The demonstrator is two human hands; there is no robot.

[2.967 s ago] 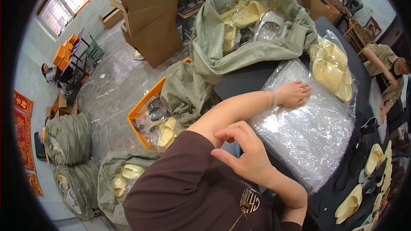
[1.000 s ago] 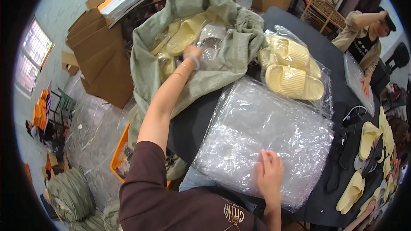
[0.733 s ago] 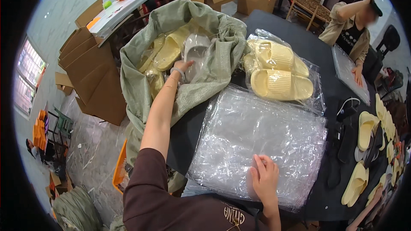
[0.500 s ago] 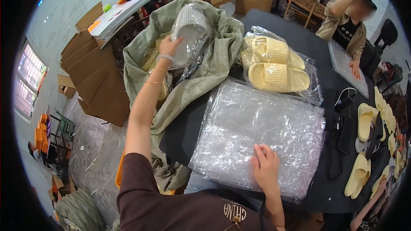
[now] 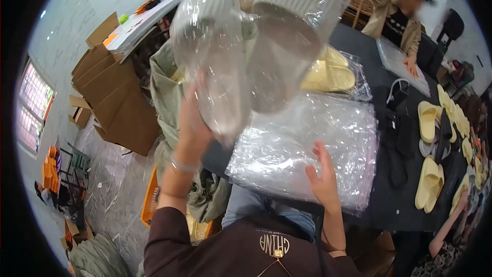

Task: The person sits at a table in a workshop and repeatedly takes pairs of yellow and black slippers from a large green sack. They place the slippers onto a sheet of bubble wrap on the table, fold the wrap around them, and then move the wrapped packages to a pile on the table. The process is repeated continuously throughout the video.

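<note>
A pair of light grey slides [image 5: 221, 72] in a clear plastic bag is raised close in front of me. My left hand [image 5: 193, 120] grips the bagged pair at its lower left edge; some fingers are hidden behind it. Over the stack of clear plastic bags [image 5: 287, 149] hovers my right hand [image 5: 324, 177], fingers apart and nothing in them. Behind the raised pair, partly covered by it, lie bagged yellow slides [image 5: 333, 77] on the black table [image 5: 353, 43]. The green woven sack [image 5: 166, 92] is also partly hidden at the left.
Loose yellow slides [image 5: 429, 182] and black slides [image 5: 397, 166] line the table's right side. Across the table a person [image 5: 402, 18] rests one hand on a stack of plastic bags [image 5: 397, 64]. Cardboard boxes [image 5: 120, 97] stand at left, beside an orange crate [image 5: 149, 200].
My left hand has lifted the bagged grey slides out of the sack, up and toward me. My right hand has risen off the bag stack, with its fingers spreading.
</note>
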